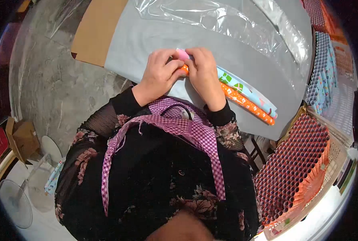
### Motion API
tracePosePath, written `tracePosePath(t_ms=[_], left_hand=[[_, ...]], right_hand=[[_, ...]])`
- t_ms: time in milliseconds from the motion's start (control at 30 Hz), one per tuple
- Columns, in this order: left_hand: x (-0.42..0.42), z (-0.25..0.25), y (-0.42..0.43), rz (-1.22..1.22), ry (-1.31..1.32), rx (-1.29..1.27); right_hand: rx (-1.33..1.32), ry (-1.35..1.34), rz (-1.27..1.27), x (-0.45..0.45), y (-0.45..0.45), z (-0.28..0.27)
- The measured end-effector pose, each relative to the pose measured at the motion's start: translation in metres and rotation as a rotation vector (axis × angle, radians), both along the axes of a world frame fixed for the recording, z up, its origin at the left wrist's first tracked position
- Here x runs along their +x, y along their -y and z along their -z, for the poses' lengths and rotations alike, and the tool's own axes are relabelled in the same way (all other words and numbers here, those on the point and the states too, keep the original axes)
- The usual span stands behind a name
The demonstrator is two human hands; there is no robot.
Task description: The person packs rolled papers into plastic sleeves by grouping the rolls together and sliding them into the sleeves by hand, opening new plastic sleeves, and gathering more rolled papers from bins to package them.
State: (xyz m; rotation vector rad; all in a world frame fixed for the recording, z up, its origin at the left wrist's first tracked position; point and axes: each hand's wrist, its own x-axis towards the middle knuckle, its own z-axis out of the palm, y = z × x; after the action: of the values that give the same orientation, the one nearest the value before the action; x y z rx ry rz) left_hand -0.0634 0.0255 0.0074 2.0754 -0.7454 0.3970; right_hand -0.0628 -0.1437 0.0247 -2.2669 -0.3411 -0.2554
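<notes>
Two slim rolls of patterned wrapping paper lie side by side across the grey table [143, 48]: an orange roll [249, 105] with white figures and a light blue roll [253, 95] with green shapes. My left hand [161, 70] and my right hand [203, 74] meet at their left ends, fingers bent and closed around them. A bit of orange and a pink patch [182, 54] show between the fingertips. The middle of both rolls passes beneath my right hand and is hidden. Exactly what each fingertip pinches is partly covered.
Clear plastic film [223, 20] lies along the table's far side, with brown cardboard [98, 30] at its left end. At right stand a crate [325, 160] packed with orange rolls and a stack of blue rolls [321, 68]. A fan [16, 203] and a cardboard box [24, 140] are at left.
</notes>
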Motion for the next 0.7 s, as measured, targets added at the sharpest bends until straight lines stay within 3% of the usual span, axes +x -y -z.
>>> tracePosePath(t_ms=[300, 367, 467, 533, 600, 700], left_hand=[[0.007, 0.011, -0.001, 0.083, -0.011, 0.055], [0.008, 0.014, -0.002, 0.09, -0.006, 0.051], [0.007, 0.012, -0.003, 0.089, 0.004, 0.047], [0.007, 0.011, -0.003, 0.121, -0.019, 0.02], [0.006, 0.003, -0.004, 0.129, -0.071, 0.042], [0.004, 0.02, -0.004, 0.124, -0.037, 0.023]], right_hand=[[-0.114, 0.084, -0.045, -0.004, 0.008, 0.0], [-0.111, -0.1, -0.174, -0.006, 0.018, -0.009], [-0.25, 0.022, -0.174, -0.018, 0.039, -0.021], [-0.309, -0.001, -0.196, -0.023, 0.052, -0.021], [-0.315, -0.192, -0.206, -0.025, 0.057, -0.028], [-0.287, -0.109, -0.188, -0.032, 0.054, -0.024]])
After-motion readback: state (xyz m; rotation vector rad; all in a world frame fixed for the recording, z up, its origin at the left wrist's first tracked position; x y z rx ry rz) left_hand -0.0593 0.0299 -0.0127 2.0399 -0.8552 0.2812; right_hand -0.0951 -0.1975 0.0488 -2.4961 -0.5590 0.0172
